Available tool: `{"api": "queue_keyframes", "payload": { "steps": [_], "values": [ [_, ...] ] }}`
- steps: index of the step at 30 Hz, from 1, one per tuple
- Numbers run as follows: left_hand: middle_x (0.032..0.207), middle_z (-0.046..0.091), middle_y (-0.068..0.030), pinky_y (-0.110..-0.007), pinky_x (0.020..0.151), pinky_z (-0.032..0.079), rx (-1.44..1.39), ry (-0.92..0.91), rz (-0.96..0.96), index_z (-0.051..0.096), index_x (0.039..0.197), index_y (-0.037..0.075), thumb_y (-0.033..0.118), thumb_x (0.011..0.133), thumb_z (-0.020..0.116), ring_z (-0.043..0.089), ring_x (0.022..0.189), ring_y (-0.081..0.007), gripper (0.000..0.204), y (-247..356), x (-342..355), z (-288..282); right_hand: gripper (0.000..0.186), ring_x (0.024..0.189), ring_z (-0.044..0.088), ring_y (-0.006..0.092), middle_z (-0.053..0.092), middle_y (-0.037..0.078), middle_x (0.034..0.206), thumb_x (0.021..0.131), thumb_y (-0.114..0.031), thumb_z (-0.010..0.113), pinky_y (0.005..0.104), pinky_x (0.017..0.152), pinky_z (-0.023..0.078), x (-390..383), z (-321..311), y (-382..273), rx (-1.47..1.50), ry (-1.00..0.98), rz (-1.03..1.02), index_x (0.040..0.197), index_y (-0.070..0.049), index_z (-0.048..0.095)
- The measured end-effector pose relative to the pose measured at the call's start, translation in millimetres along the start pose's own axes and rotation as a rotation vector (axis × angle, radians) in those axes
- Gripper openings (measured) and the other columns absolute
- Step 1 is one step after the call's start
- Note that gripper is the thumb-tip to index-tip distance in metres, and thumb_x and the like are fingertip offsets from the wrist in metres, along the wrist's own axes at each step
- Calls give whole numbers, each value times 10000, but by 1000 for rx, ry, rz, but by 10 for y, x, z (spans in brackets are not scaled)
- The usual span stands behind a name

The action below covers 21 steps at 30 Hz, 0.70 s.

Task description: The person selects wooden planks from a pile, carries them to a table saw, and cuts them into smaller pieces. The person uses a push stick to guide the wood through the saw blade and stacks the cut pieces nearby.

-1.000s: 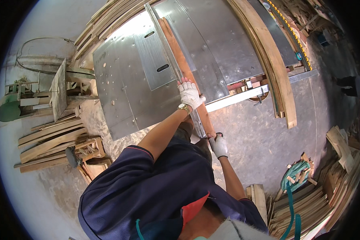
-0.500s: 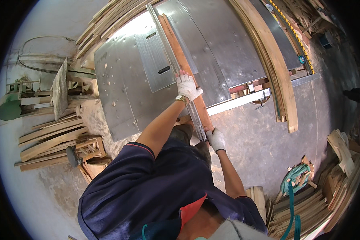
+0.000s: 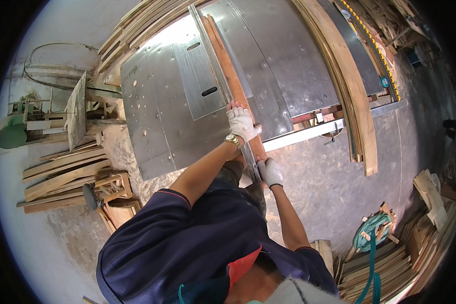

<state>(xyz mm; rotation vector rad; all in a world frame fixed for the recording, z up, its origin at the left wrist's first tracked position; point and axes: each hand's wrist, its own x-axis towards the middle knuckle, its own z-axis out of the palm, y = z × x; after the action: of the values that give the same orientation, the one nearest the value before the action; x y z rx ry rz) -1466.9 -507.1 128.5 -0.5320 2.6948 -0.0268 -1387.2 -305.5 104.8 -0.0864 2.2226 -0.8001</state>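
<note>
A long reddish-brown wooden board (image 3: 231,81) lies lengthwise on the metal machine table (image 3: 283,66), alongside a straight metal fence (image 3: 211,50). Towards the board's far end a narrow dark line runs along it. My left hand (image 3: 242,124), in a white glove with bare fingertips, rests on the board and fence with its fingers stretched forward and the thumb out to the right. At the near end, past the table's edge, my gloved right hand (image 3: 272,173) is closed round the board; its fingertips are partly hidden.
Long planks (image 3: 342,76) lie across the table's right side and overhang its front edge. More boards (image 3: 142,28) are stacked at the far left. Wood pieces (image 3: 68,177) lie on the floor at left. Green strapping (image 3: 372,230) sits near a lumber pile (image 3: 390,268) at lower right.
My left hand has slid back along the board towards me. My right hand has moved slightly forward with the board's near end. The whole view has shifted a little.
</note>
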Motion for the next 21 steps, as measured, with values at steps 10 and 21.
{"api": "queue_keyframes", "payload": {
  "steps": [10,21],
  "values": [
    [1605,317,-282,-625,1232,35,33,44,0,398,1496,-74,630,801,622,165,1543,-427,1014,-109,119,-56,536,831,707,427,715,268,886,977,-482,502,501,741,540,147,24,103,179,28,-34,1005,7,721],
    [1592,364,-241,-613,1235,59,33,66,-16,405,1495,-53,628,795,636,197,1544,-363,1002,-257,435,-143,731,838,686,478,697,272,804,1037,-568,344,536,755,520,216,113,-54,151,89,5,812,3,740]
  ]
}}
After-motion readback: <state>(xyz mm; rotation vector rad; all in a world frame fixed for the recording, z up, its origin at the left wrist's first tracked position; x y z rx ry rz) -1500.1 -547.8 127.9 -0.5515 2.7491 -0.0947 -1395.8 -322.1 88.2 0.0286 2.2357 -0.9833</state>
